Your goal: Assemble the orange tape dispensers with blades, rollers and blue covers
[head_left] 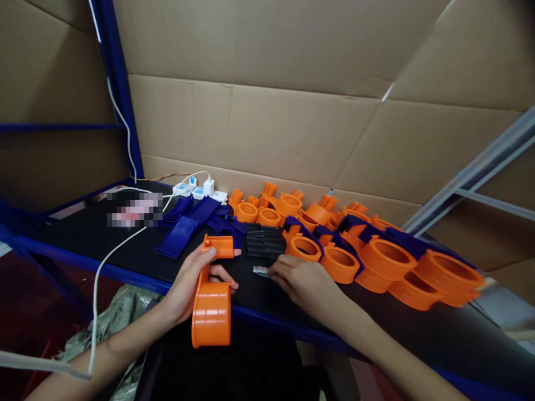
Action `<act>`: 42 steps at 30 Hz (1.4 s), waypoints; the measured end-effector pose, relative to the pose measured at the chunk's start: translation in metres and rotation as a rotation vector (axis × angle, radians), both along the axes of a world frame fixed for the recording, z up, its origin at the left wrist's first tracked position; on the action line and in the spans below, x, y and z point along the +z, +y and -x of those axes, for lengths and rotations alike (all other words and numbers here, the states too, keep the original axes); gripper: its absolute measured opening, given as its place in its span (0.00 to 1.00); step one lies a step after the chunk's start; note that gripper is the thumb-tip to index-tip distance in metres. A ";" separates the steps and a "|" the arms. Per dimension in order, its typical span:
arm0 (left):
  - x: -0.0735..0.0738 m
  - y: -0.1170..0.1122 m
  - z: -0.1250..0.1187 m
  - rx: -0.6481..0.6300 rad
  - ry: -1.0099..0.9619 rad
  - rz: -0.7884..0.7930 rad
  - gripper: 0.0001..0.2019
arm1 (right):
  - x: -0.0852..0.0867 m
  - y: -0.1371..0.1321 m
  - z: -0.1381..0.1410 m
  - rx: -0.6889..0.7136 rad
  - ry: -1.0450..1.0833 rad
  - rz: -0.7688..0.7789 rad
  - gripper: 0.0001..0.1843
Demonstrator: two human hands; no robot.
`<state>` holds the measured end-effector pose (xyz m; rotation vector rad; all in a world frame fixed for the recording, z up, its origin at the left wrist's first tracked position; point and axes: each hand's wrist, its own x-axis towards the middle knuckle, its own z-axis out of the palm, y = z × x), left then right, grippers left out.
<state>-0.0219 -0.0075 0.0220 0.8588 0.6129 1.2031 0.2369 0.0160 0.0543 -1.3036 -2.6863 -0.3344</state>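
My left hand (188, 278) is closed around an orange plastic holder (212, 314), with its wide ring hanging down and a small clip-like end at the top by my thumb. Low over the black tabletop, my right hand (298, 278) pinches a small pale grey strip (261, 271); its exact kind is too small to tell. Just beyond that strip lies a bunch of black strips (264, 240). Dark blue plastic pieces (178, 236) are piled behind my left hand. Several more orange holders (305, 248) stand right of the black strips, some with blue pieces fitted on.
A white power strip (200, 193) with plugged-in chargers sits at the back. Its white cable (100, 267) loops over the table's left front edge. Cardboard panels (251, 122) wall the back, with a blue post (121, 83) at left and a grey metal bar (468, 172) at right.
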 end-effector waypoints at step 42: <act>-0.013 0.009 -0.001 -0.176 0.340 -0.237 0.16 | 0.046 0.023 0.063 0.241 0.543 0.289 0.03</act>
